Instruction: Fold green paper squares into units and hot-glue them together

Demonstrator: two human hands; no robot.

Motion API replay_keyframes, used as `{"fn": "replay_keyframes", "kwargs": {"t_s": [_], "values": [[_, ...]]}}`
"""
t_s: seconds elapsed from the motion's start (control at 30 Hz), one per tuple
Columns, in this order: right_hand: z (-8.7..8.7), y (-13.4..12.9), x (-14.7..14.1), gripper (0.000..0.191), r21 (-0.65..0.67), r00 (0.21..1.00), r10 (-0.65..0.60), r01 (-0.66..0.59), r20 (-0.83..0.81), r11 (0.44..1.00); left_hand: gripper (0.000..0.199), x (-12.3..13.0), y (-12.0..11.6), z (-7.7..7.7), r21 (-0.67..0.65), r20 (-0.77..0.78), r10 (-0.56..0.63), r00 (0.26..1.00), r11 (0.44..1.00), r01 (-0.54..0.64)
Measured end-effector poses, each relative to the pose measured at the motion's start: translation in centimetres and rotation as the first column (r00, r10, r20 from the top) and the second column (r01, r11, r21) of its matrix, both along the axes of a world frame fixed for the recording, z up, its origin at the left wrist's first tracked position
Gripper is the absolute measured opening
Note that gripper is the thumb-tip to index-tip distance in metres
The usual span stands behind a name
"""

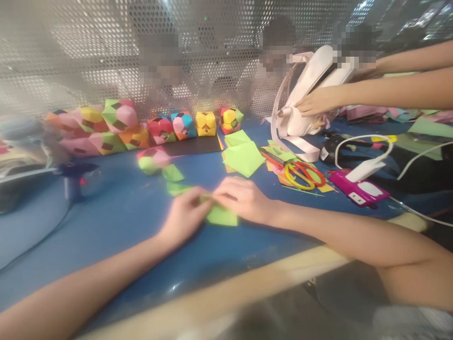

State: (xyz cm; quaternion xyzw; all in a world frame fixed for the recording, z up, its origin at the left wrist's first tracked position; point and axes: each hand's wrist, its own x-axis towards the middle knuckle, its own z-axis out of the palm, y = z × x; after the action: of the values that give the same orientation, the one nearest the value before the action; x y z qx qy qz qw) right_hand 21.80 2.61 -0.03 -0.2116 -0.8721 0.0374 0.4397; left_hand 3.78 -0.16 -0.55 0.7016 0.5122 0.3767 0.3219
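Clock centred on the green paper (223, 218), which sits on or just over the blue desk (120, 208), near side. Grip: left hand (184, 213) at 9 and right hand (246, 200) at 2 both pinch its far edge; near corner sticks out free. Fingertips blurred. Pale front edge (247, 285) of desk at 6, a strip of blue between it and the paper. Widest blue stretch runs 8 to 9, left forearm below, glue gun (74, 182) beyond. Folded green piece (173, 173) at 10, pink-and-green ball (155, 159) just past it. Green sheets (244, 158) at 1; scissors (306, 175) past 2, then purple power strip (359, 186): tighter side. Far side lined with paper balls (206, 123), 10 to 12, against mesh panel (212, 42). Co-worker's hand (316, 100) on white bag (295, 120), between 1 and 2.
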Motion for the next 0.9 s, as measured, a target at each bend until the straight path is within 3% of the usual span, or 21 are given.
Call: {"fn": "replay_keyframes", "kwargs": {"t_s": [0.17, 0.63, 0.9], "values": [[-0.11, 0.32, 0.00, 0.018, 0.033, 1.000, -0.009, 0.009, -0.006, 0.999, 0.013, -0.25, 0.08, 0.02, 0.024, -0.004, 0.038, 0.999, 0.999, -0.038], [-0.15, 0.67, 0.40, 0.022, -0.115, 0.997, -0.060, 0.065, 0.051, 0.991, 0.019, -0.63, 0.37, -0.09, 0.024, 0.010, 0.127, 0.992, 0.992, -0.127], [-0.35, 0.53, 0.26, 0.021, -0.107, 0.996, -0.056, 0.048, -0.066, 0.993, 0.013, -0.49, 0.41, -0.48, 0.025, 0.026, 0.121, 0.992, 0.992, -0.122]]}}
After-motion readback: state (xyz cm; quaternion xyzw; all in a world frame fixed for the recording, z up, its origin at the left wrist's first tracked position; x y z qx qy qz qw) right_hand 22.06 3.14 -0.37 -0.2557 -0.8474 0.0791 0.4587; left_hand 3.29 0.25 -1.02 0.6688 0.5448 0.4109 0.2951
